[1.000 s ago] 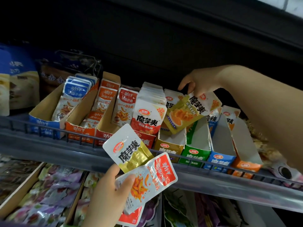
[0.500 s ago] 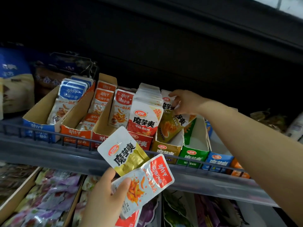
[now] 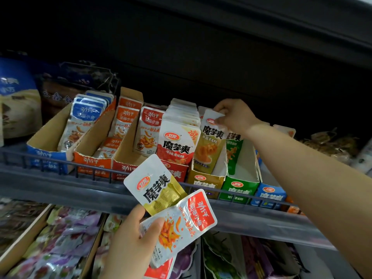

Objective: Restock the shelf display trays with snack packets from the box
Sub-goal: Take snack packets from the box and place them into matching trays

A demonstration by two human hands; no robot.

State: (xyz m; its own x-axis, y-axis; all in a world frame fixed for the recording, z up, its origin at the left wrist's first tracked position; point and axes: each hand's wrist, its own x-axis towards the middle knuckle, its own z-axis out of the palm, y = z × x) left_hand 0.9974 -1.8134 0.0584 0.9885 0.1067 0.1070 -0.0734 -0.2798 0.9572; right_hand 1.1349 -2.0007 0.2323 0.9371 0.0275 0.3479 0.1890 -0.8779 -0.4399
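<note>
Fingertips (image 3: pixel 221 120) of my right hand (image 3: pixel 234 115) are clamped on the top edge of a yellow packet (image 3: pixel 209 146), which stands nearly upright in the yellow tray (image 3: pixel 205 183). Its foot is hidden behind the tray front, so I'd guess it is seated but cannot be sure. Along the shelf (image 3: pixel 60 187) the job looks partly done. The red tray (image 3: pixel 177 174) just left of it is packed full, while the yellow tray shows plenty of room, and the green tray (image 3: pixel 238 188) on its other side seems to hold only a packet or so at the back. Below the rail, my left hand (image 3: pixel 128 244) grips what is still to place: a spare yellow packet (image 3: pixel 159 184) fanned behind a red packet (image 3: pixel 185 220), my thumb pressing on the red one. The supply box is out of view. A second ago my right hand hovered higher with the packet tilted sideways above the trays. Half a second ago it was dipping in, still aslant, and now the packet is straightened inside its tray. My left hand's fan has barely shifted.
</note>
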